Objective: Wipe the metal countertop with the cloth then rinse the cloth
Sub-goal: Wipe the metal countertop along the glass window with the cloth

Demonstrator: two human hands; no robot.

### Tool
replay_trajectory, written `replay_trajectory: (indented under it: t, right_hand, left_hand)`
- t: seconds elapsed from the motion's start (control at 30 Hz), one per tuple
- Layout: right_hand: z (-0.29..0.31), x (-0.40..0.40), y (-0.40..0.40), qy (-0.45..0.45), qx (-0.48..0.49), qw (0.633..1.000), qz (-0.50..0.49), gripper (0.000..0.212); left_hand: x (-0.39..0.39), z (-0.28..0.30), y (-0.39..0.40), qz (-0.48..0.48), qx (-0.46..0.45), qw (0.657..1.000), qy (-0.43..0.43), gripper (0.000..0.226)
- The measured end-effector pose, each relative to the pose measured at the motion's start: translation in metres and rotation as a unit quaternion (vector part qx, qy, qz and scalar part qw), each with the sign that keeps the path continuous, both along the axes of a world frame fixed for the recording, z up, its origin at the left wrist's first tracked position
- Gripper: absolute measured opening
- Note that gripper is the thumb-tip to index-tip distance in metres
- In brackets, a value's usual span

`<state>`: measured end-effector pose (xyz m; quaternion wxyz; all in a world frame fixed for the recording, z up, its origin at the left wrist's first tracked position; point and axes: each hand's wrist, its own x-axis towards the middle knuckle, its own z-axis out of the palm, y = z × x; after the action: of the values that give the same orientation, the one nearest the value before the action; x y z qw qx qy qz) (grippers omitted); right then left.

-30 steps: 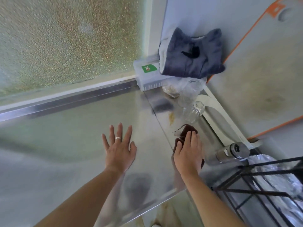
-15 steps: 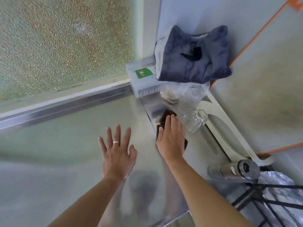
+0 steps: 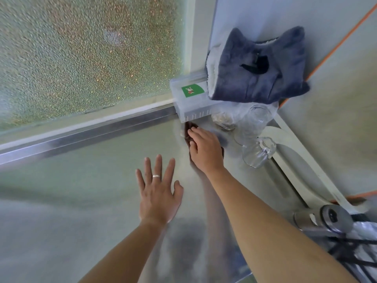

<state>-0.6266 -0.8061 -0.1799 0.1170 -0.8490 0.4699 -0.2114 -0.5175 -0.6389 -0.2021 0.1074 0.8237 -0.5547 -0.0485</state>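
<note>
My right hand (image 3: 206,149) presses a dark brown cloth (image 3: 188,129) flat on the metal countertop (image 3: 85,180), far back near the wall. Most of the cloth is hidden under my palm; a corner shows past my fingertips, just below the clear plastic box (image 3: 189,103). My left hand (image 3: 159,193) lies flat on the countertop with fingers spread, a ring on one finger, holding nothing, a little nearer to me and left of the right hand.
A grey-blue plush cloth (image 3: 259,76) sits on the plastic box in the corner. Clear glasses (image 3: 255,139) stand right of my hand. A steel cylinder (image 3: 324,217) and black wire rack (image 3: 355,256) lie at lower right. Frosted window (image 3: 87,52) behind.
My right hand has slid the cloth away from me across the countertop, from near the steel cylinder up to the plastic box. The left hand stays flat in place.
</note>
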Motion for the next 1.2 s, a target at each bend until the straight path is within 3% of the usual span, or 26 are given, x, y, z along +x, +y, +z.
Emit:
replay_trajectory:
  t: [0.33,0.47,0.57,0.63,0.7,0.77,0.83,0.9,1.2]
  right_hand:
    - [0.01,-0.04,0.115,-0.087,0.031,0.995,-0.039,0.036]
    - [0.018,-0.063,0.177,-0.068,0.068,0.994,-0.05,0.019]
    - [0.027,-0.078,0.192,-0.164,0.071,0.978,-0.11,0.016]
    - [0.029,-0.089,0.187,-0.198,0.005,0.964,-0.178,0.022]
    - [0.026,-0.102,0.184,-0.14,-0.012,0.968,-0.211,0.03]
    - [0.011,-0.104,0.192,-0.015,0.043,0.982,-0.185,0.043]
    - [-0.002,-0.102,0.196,0.076,0.04,0.984,-0.154,0.052]
    - [-0.02,-0.072,0.141,0.069,0.053,0.987,-0.132,0.055]
    - [-0.002,-0.023,0.06,0.114,0.017,0.991,-0.07,0.057]
  left_hand:
    - [-0.001,0.007,0.008,-0.019,0.003,1.0,0.023,0.067]
    - [-0.002,0.01,0.02,-0.036,0.012,0.999,0.039,0.067]
    - [-0.002,0.016,0.025,-0.043,0.008,0.998,0.044,0.065]
    - [-0.002,0.02,0.024,-0.041,0.005,0.998,0.048,0.064]
    - [-0.005,0.021,0.027,-0.039,-0.006,0.998,0.049,0.065]
    - [-0.004,0.017,0.034,-0.036,-0.001,0.999,0.038,0.064]
    - [-0.005,0.014,0.041,-0.044,0.0,0.999,0.022,0.064]
    - [0.017,0.003,0.002,-0.021,0.012,1.0,0.011,0.064]
    - [0.012,0.01,-0.032,-0.027,-0.014,0.999,0.026,0.061]
